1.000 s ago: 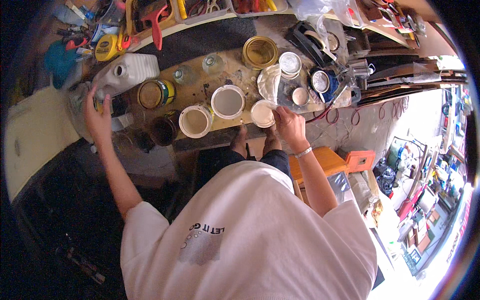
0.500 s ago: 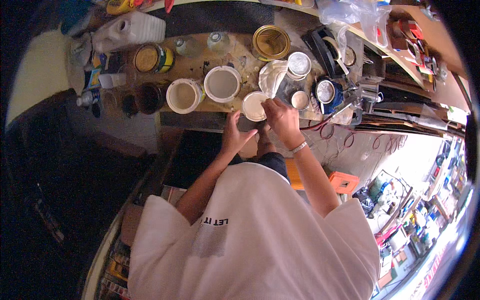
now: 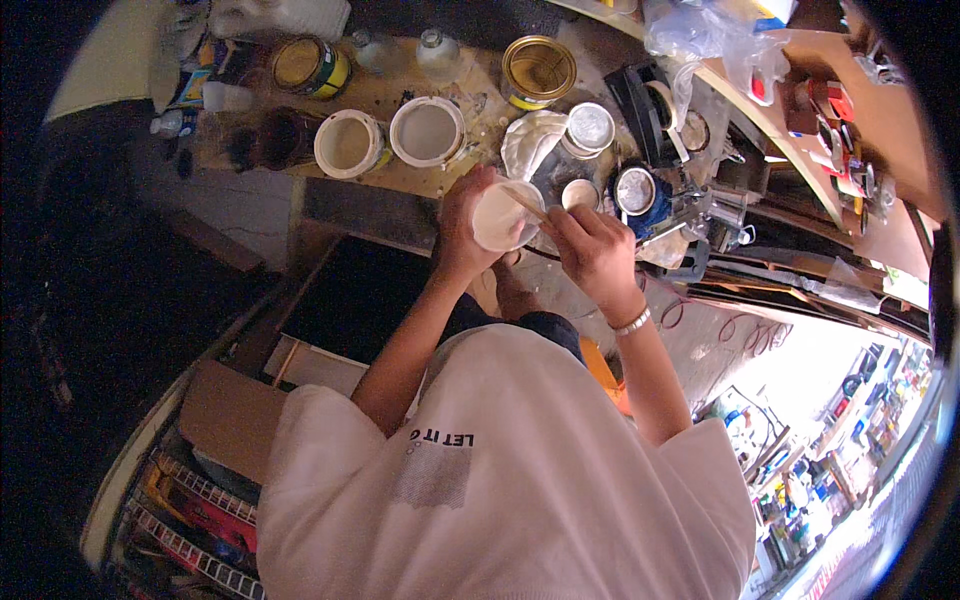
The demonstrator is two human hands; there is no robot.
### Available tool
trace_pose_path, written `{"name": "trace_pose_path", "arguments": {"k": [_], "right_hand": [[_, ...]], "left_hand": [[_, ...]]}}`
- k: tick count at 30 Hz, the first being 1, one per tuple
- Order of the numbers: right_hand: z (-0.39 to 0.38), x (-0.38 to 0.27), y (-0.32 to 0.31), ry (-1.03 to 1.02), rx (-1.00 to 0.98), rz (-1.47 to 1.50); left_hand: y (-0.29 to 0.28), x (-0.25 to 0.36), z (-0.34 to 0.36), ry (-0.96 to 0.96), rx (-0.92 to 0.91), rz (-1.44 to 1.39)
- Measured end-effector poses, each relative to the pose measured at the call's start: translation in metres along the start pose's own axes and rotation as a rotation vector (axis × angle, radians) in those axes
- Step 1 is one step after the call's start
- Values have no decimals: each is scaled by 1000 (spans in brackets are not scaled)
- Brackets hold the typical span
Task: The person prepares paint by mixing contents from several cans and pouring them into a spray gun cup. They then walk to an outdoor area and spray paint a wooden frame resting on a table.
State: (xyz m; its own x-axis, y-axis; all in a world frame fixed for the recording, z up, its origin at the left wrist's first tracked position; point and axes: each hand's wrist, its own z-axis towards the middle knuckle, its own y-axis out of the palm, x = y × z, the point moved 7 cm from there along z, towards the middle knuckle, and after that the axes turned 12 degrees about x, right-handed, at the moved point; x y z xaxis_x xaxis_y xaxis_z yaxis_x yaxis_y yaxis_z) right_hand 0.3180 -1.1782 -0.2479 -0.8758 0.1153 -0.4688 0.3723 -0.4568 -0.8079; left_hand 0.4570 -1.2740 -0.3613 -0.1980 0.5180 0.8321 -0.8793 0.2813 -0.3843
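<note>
My left hand [image 3: 462, 225] is closed around a translucent cup [image 3: 495, 222] of cream-coloured material, raised at the front edge of the workbench. My right hand [image 3: 598, 255] pinches a pale wooden stick [image 3: 522, 200] that reaches over and into the cup. Near the cup on the bench are two white tubs [image 3: 343, 145] [image 3: 428, 132], a crumpled pale cloth [image 3: 528, 145], a small cup of beige material [image 3: 580, 196] and a stack of white lids or containers [image 3: 590, 128].
Gold-rimmed cans [image 3: 538, 70], glass bottles [image 3: 437, 55], a white jug [image 3: 278, 18], a black tool [image 3: 640, 115] and a silver-topped container [image 3: 635, 190] crowd the bench [image 3: 475, 90]. A cluttered shelf [image 3: 830, 140] runs right. A dark panel [image 3: 330, 300] and cardboard [image 3: 228, 410] are at lower left.
My left hand came from the jug at far left to take hold of the cup. The cup is now raised, with the stick in my right hand over it. The view has shifted.
</note>
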Motion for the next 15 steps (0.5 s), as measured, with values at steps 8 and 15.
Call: {"name": "trace_pose_path", "arguments": {"k": [8, 15], "right_hand": [[-10, -19, -92, 281, 122, 303], [-15, -11, -203, 606, 428, 442]], "left_hand": [[-27, 106, 43, 104, 11, -20], [-12, 174, 75, 61, -42, -222]]}}
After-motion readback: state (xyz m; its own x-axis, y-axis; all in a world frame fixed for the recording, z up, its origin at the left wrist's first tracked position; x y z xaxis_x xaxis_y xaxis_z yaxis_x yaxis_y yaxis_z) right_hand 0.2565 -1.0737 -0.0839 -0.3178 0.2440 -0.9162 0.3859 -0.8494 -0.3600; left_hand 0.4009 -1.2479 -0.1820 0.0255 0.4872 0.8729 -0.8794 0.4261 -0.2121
